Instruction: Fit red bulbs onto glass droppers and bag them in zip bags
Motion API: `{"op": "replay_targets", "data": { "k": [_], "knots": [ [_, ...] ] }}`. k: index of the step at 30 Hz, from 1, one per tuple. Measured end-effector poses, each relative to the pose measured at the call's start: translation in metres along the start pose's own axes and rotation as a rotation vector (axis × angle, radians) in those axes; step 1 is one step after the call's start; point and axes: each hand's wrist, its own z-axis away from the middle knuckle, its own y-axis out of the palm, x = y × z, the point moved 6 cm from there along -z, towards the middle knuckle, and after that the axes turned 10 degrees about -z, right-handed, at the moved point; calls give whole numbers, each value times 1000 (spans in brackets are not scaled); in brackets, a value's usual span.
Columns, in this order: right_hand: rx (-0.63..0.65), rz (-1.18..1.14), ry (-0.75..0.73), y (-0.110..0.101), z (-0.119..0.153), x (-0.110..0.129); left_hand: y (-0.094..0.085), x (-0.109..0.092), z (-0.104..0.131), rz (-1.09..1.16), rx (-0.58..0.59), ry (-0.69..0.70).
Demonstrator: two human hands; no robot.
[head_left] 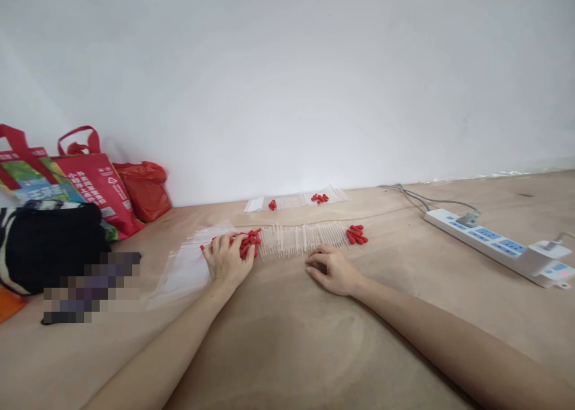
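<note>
My left hand (pixel 228 259) lies over a pile of small red rubbery bulb-like pieces (pixel 252 240), fingers spread and touching some of them. Part of the pile is hidden under the palm. To its right runs a row of thin clear tubes (pixel 291 240), laid side by side. My right hand (pixel 335 270) rests on the table just in front of that row, its fingers loosely bent with a gap to the thumb and nothing visible between them. A smaller group of red pieces (pixel 357 235) sits at the row's right end.
Clear zip bags (pixel 184 266) lie beside my left hand. Near the wall is another bag (pixel 291 202) with red pieces. A white power strip (pixel 489 242) with cables stands right; shopping bags (pixel 101 188) and a black cloth item (pixel 54 242) are left.
</note>
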Motion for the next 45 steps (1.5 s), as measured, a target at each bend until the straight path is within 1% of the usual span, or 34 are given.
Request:
{"op": "replay_targets", "data": {
  "k": [2,5,13,16,19,21,22,23,25,26,29,31,35,38,41,45],
  "knots": [
    [2,-1,1,0,0,0,5,8,-3,-49,22,-44],
    [4,-9,-4,0,0,2,11,13,-4,-67,75,-61],
    [11,-8,-9,-1,0,2,14,6,-2,5,140,-10],
    [18,-2,-17,0,0,2,15,7,-2,39,128,-4],
    [10,13,-2,-1,0,2,11,8,-3,93,67,-26],
    [-40,49,42,-3,0,-2,3,5,-2,156,10,-20],
    [-79,76,73,-5,0,-4,-1,1,0,203,-14,3],
    [-122,103,106,-8,0,-6,-6,-6,2,262,-25,49],
    [-196,140,173,-13,0,-12,-15,-24,10,402,-6,176],
    [-218,147,202,-15,0,-14,-18,-34,15,474,28,248],
    [-249,164,278,-18,-6,-20,-23,-59,28,624,194,416],
    [-259,188,351,-21,-14,-23,-24,-67,34,664,268,464],
    [-259,201,564,-21,-38,-32,-20,-69,35,685,319,479],
    [-229,249,679,-16,-55,-37,-15,-70,36,674,354,496],
    [-174,327,752,-8,-67,-40,-12,-70,36,687,376,490],
    [-134,372,785,-3,-71,-42,-12,-72,35,715,389,484]
  ]
}}
